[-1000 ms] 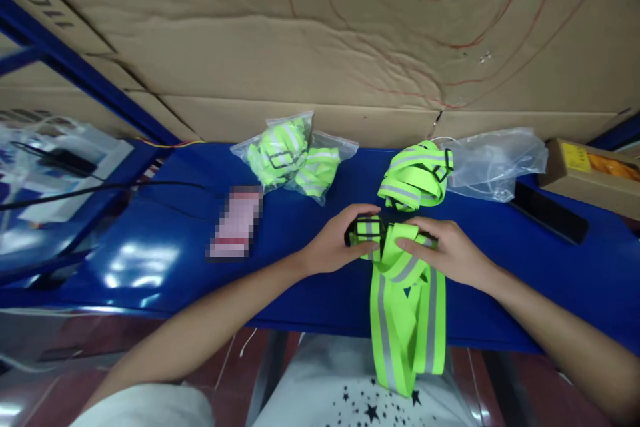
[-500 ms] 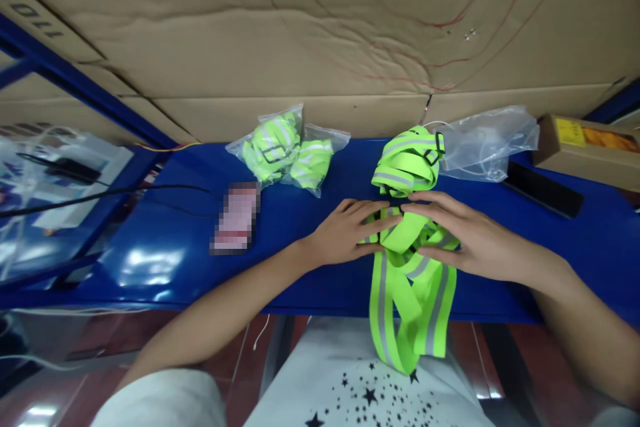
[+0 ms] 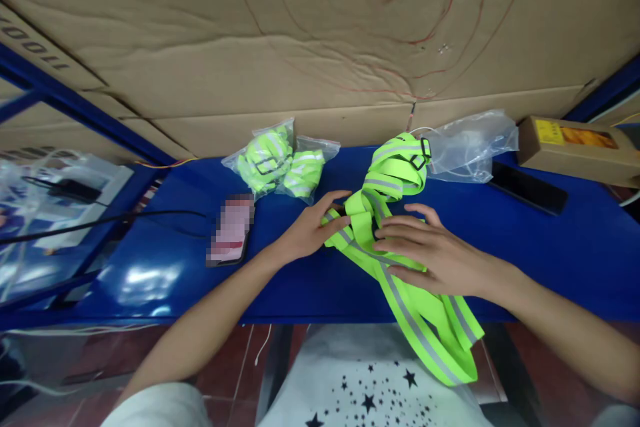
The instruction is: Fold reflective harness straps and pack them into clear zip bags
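Observation:
A neon-green reflective strap (image 3: 425, 330) with grey stripes lies across the blue table (image 3: 320, 280) and hangs over its front edge. My left hand (image 3: 310, 230) pinches the strap's upper end between thumb and fingers. My right hand (image 3: 430, 257) lies flat on the strap with its fingers spread, pressing it to the table. A second, bundled green strap (image 3: 395, 170) sits just behind my hands.
Two clear bags of green straps (image 3: 280, 163) lie at the back left. A blurred phone-sized item (image 3: 231, 227) lies left of my hands. Behind the bundle are an empty plastic bag (image 3: 470, 143), a dark phone (image 3: 527, 188) and a cardboard box (image 3: 570, 143). A cardboard wall (image 3: 300, 47) stands behind.
The hanging strap has swung from straight down to slanting down to the right. My right hand has gone from gripping to lying flat on it. My left hand shifted slightly left.

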The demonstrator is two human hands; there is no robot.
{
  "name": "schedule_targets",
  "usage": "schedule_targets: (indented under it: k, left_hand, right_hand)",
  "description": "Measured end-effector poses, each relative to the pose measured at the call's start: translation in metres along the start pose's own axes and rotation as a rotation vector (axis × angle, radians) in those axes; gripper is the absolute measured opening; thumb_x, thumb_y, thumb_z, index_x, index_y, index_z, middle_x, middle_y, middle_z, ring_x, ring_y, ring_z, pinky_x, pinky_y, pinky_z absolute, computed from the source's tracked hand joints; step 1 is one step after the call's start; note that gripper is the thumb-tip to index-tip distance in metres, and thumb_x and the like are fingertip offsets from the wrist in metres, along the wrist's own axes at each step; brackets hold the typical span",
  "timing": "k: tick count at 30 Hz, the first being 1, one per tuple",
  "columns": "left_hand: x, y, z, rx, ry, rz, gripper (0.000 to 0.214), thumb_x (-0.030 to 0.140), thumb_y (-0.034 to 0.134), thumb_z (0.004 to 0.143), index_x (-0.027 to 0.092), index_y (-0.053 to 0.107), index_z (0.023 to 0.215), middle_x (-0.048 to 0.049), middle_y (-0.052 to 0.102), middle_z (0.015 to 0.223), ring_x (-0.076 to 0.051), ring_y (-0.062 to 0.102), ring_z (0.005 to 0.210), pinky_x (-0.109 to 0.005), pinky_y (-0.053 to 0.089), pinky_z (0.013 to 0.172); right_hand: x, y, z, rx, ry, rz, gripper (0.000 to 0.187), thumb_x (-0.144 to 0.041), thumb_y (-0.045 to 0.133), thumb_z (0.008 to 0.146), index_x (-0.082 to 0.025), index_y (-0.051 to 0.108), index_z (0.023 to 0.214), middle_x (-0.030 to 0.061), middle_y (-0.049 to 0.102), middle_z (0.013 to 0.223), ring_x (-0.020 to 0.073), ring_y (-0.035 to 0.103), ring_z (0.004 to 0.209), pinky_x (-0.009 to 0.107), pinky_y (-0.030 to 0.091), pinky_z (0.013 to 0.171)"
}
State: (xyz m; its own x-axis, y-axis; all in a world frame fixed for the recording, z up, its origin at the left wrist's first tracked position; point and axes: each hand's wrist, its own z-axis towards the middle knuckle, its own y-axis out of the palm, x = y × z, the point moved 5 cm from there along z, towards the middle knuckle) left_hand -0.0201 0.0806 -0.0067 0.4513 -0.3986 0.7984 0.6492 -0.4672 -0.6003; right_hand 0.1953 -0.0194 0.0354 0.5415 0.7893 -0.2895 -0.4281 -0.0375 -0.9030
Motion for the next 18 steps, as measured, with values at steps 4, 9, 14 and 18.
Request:
schedule_targets:
  k: [4,9,14,18]
  left_hand:
    - [0.004,-0.01,0.001,0.182,0.144,0.126,0.06,0.037,0.057,0.101,0.024,0.038,0.157,-0.0186,0.047,0.158,-0.03,0.055,0.139,-0.043,0.053,0.105]
    - [0.033,0.012,-0.011,0.04,0.604,0.615,0.05,0.019,0.048,0.102,0.032,0.052,0.15,-0.011,0.035,0.169,-0.03,0.031,0.158,-0.055,0.024,0.128]
    - [0.019,0.019,0.0,-0.08,0.38,0.662,0.062,0.047,0.059,0.099,0.023,0.046,0.155,-0.0137,0.046,0.162,-0.033,0.037,0.154,-0.054,0.027,0.126]
    - [0.001,-0.002,0.011,0.068,0.179,0.433,0.052,0.034,0.063,0.095,0.019,0.058,0.144,-0.0142,0.051,0.158,-0.033,0.041,0.151,-0.051,0.031,0.125]
  right_hand:
    - [0.006,0.013,0.0,-0.067,0.008,0.011,0.026,-0.031,0.053,0.106,-0.02,0.073,0.093,0.0014,0.071,0.079,0.017,0.064,0.08,0.042,0.037,0.105]
    - [0.007,0.01,-0.001,-0.02,-0.029,-0.015,0.036,-0.035,0.055,0.106,-0.02,0.068,0.076,-0.0011,0.064,0.068,0.0144,0.057,0.069,0.037,0.04,0.097]
    - [0.003,-0.004,-0.002,-0.02,-0.023,0.025,0.042,-0.027,0.054,0.103,-0.021,0.059,0.062,-0.0037,0.059,0.057,0.0126,0.05,0.056,0.036,0.045,0.091]
    - [0.026,-0.018,-0.015,-0.009,0.108,-0.092,0.024,-0.034,0.059,0.102,-0.023,0.073,0.086,-0.0017,0.071,0.068,0.016,0.063,0.065,0.042,0.044,0.103]
